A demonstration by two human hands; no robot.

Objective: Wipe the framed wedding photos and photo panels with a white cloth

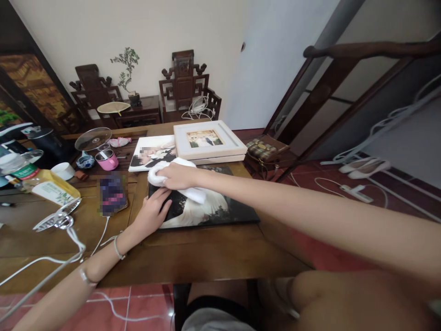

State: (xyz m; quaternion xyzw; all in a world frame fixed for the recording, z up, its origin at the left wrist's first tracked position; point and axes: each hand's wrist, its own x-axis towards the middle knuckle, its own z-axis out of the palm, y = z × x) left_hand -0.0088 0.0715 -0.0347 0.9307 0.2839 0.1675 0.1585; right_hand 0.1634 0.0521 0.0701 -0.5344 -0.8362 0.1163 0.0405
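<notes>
A dark photo panel with a pale dress pictured on it lies flat on the wooden table before me. My right hand is closed around a bunched white cloth and presses it against the panel's upper left part. The arm crosses over the panel from the right. My left hand rests on the panel's left edge, fingers stretched out and a little apart. Just behind the cloth lie a white-edged photo print and a white framed picture on top of a stack.
Left of the panel are a pink cup, a blurred-out phone on a white cable, and a bottle of yellow liquid. A metal stand rises at the left front. A wooden chair stands right of the table.
</notes>
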